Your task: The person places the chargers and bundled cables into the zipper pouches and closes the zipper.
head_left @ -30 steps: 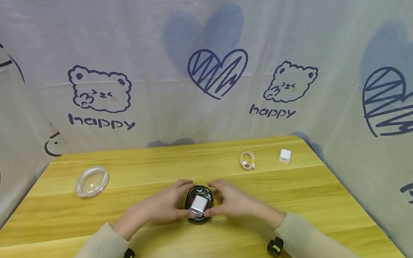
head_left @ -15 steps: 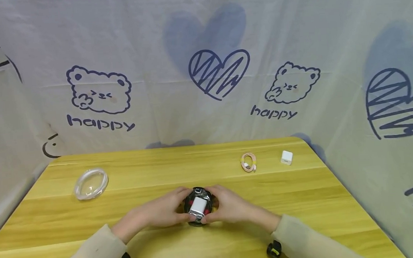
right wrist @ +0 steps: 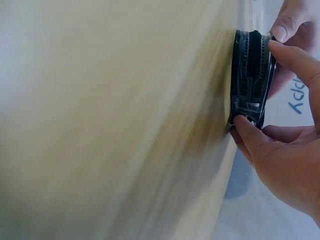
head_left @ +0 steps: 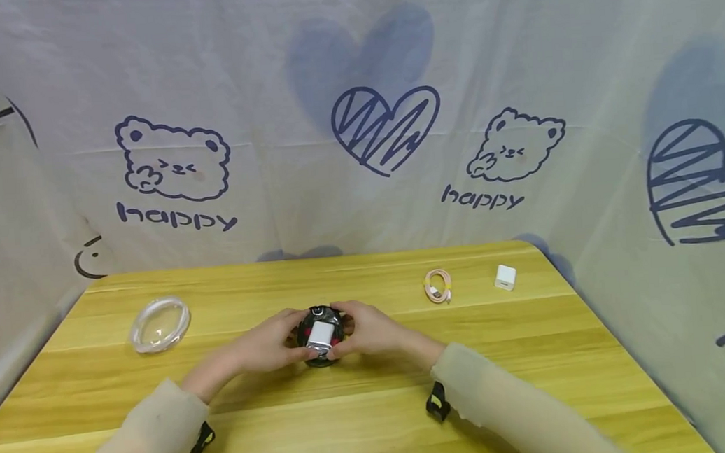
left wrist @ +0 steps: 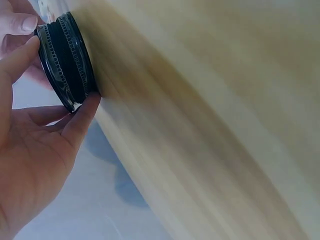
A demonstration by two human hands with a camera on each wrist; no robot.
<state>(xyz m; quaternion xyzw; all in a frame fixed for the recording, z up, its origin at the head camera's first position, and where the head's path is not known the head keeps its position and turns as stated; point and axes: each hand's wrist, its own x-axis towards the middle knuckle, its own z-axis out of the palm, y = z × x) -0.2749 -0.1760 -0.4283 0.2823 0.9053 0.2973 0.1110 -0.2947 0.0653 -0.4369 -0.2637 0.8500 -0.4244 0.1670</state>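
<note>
A small, round black zip case with a clear top lies between both hands on the wooden table. A white block like a charger plug shows at its top; I cannot tell whether it is inside or on it. My left hand grips the case's left side, thumb at the near edge and fingers at the far edge. On the right side, my right hand holds it the same way. The zip side faces the wrist cameras and looks closed in the part that shows.
Near the table's far left lies a coiled clear-white tube or cable. At the back right are a coiled pink charging cable and a white charger cube. A printed cloth hangs behind the table.
Both hands have closed more snugly on the zip case. In the last half second they have moved it left and farther from me. The cables and charger cube have stayed put.
</note>
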